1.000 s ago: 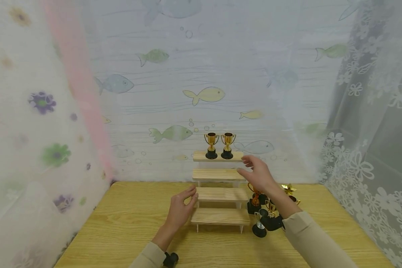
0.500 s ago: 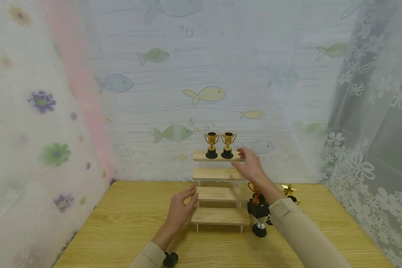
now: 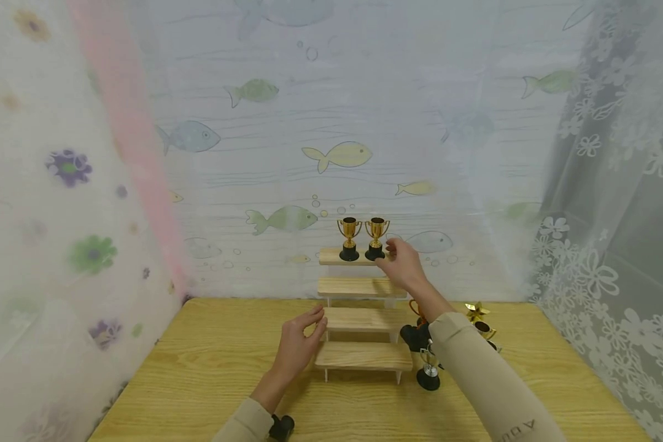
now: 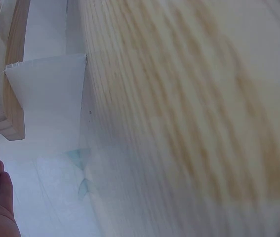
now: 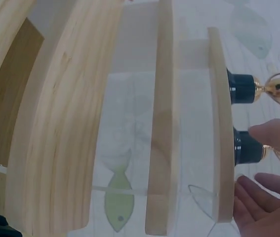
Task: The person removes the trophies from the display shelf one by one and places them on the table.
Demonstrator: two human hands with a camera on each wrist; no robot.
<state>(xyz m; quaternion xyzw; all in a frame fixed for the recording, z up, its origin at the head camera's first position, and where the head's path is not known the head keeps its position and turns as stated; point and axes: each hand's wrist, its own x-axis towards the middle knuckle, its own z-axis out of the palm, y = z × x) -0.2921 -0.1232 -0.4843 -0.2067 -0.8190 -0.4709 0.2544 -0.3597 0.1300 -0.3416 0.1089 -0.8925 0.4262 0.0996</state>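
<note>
A stepped wooden display stand [image 3: 363, 356] has two small gold trophy cups on its top step, a left cup [image 3: 349, 236] and a right cup [image 3: 376, 236], both upright on black bases. My right hand [image 3: 404, 264] is at the right end of that step. In the right wrist view its thumb [image 5: 273, 133] lies right at the right cup's black base [image 5: 248, 146], while the other fingers stay loosely bent by the step's end. My left hand [image 3: 298, 344] rests its nearly straight fingers against the left edge of the stand, around the second step from the bottom.
Right of the stand, a silver trophy cup [image 3: 428, 371], a gold star trophy [image 3: 477, 311], a gold cup [image 3: 485, 331] and an orange trophy [image 3: 416, 310] stand on the wooden table [image 3: 215, 362], partly behind my right arm. A fish-patterned curtain [image 3: 287, 153] hangs behind.
My right hand has moved left along the top step, from its right end up to the right gold cup. My left hand and both gold cups have stayed in place.
</note>
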